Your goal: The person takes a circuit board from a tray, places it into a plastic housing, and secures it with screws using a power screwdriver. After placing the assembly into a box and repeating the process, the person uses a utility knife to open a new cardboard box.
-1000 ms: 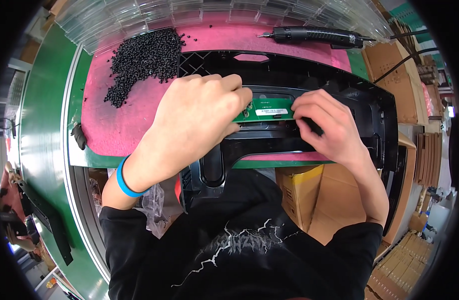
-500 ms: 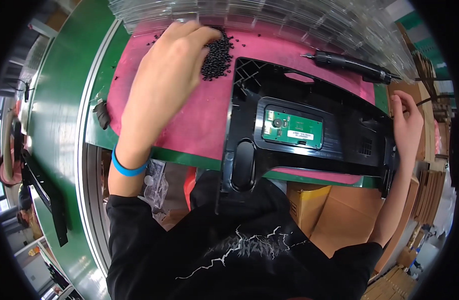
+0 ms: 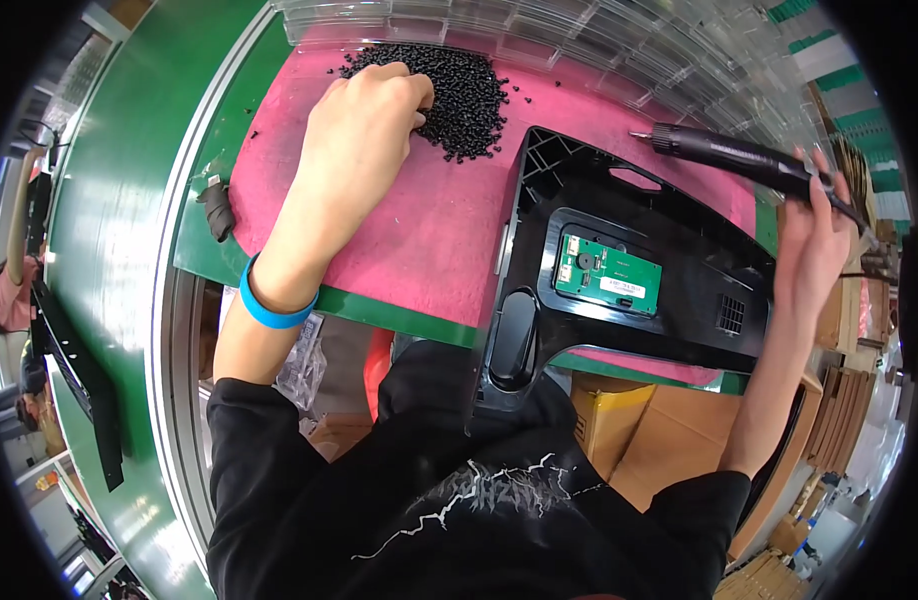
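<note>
Left hand [image 3: 364, 120], around 11 o'clock, has its fingers curled at the edge of the black screws [image 3: 469, 105] — fingertips are hidden, so can't tell if it's pinching one. Black plastic housing [image 3: 689, 250] sits at 3, long axis roughly ten to four, right end partly behind the forearm, green circuit board [image 3: 619, 270] inside. Electric screwdriver [image 3: 729, 155] is at 2, tip aimed between nine and ten — right hand [image 3: 819, 235] grips its tail, partly covering it.
</note>
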Demonstrator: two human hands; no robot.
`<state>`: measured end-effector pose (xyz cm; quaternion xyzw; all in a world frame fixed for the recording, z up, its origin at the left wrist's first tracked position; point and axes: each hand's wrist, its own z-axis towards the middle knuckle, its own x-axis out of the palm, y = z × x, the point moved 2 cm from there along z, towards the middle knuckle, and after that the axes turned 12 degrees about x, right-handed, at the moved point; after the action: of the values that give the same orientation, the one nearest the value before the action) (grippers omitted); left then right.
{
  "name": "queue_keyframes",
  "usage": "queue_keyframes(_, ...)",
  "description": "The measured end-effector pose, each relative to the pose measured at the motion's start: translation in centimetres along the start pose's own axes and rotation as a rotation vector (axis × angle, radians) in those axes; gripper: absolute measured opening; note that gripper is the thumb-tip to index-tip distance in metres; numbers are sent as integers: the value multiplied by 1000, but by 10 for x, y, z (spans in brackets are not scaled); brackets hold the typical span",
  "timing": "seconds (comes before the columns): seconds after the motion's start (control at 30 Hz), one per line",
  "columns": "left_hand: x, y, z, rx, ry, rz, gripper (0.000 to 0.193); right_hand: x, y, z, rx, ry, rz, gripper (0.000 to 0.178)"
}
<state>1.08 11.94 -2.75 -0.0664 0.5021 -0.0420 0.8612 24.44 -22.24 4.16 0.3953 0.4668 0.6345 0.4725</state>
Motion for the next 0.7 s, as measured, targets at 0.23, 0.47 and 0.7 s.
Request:
queue_keyframes(0.23, -2, -4, 5, 21, -121, -31, 6, 60, -14, 1, 256, 707, 69, 48)
queue_keyframes(0.47, -10, 0, 6, -56, -204, -158, 9, 52, 16, -7, 61, 501, 695, 42)
queue_keyframes(0.7, -34, -81, 24, -85, -175, -943, 17, 23, 82, -57, -35, 672, 874, 59)
